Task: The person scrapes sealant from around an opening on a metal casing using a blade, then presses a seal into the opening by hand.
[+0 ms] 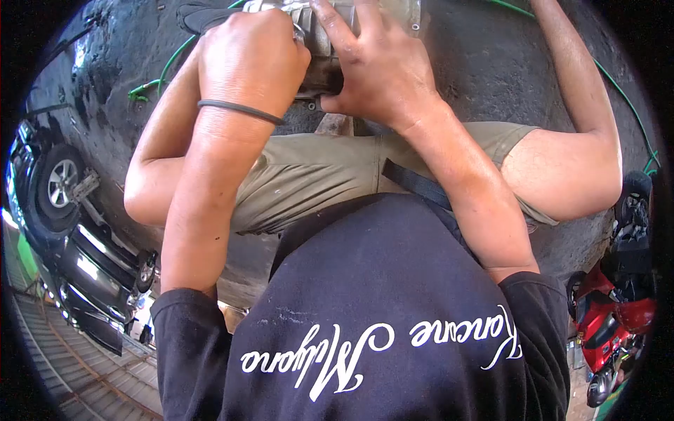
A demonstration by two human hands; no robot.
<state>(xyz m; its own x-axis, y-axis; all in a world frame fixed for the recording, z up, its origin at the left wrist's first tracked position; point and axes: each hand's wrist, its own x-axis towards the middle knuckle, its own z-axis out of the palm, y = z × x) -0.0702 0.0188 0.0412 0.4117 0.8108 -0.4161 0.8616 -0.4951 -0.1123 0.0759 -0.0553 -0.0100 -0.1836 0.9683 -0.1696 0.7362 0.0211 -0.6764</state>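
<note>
A ribbed, cast metal housing (319, 31) lies on the floor between my legs, its top cut off by the upper edge of the view. My left hand (253, 45), with a dark band at the wrist, is closed in a fist at the housing's left side. A bit of shiny metal shows beside its fingers, but what it grips is mostly hidden. My right hand (382, 67) lies spread over the housing's right part, fingers apart and thumb pointing left along its near edge.
A wooden block (335, 125) sits by the housing's near side. Green hose (168, 70) runs over the dark floor (484, 70). A dark car (91, 259) stands at the left, and a red motorcycle (604, 316) at the right. A black shoe (203, 17) is at upper left.
</note>
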